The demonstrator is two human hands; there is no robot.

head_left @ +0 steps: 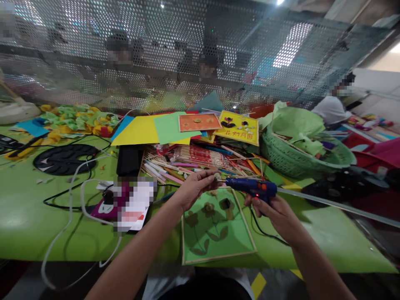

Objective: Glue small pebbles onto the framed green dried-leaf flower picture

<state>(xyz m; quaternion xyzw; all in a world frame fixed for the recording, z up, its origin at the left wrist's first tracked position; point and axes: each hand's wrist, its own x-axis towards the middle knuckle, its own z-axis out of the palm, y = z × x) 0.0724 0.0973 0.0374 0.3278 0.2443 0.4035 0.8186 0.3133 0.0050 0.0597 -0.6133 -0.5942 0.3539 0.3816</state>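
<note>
My right hand (265,207) is wrapped round the handle of a blue glue gun (250,186) with an orange trigger area and a small red light. A long clear glue stick (331,204) juts out of its back toward the right. At the nozzle, my left hand (198,185) pinches a small pale piece (216,176), too small to name. Below both hands lies a green card picture (215,233) with a thin pale wooden border. Flowers and leaves are laid out on it, and a small black piece (225,203) sits on the right flower.
Behind my hands lie many sticks and pens (200,156). A green basket (281,154) with paper stands right, coloured sheets (140,129) and finished pictures (239,127) at the back. A phone (140,206), white cable (71,208) and black round mat (64,159) are left.
</note>
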